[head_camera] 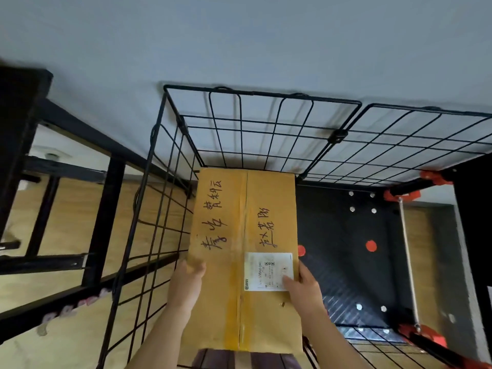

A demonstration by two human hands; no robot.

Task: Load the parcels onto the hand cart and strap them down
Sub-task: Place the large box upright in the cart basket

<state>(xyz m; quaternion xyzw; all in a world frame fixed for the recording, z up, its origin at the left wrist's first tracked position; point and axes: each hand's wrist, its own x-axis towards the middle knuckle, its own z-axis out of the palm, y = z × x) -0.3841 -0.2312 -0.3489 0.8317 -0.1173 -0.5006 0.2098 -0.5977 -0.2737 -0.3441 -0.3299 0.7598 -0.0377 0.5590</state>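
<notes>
Two thumbs press on the top face of the cardboard parcel (226, 262). The left hand (186, 286) grips its left edge and the right hand (303, 288) its right edge, thumb lying on the white shipping label (267, 271); the other fingers are hidden under or beside the box. The parcel, taped down its middle and hand-lettered in black, is inside the black wire-grid cage (266, 129), near its left panel, beside the cart's bare black deck (346, 262). A white cord (407, 262) runs between red fittings (402, 195) at right.
</notes>
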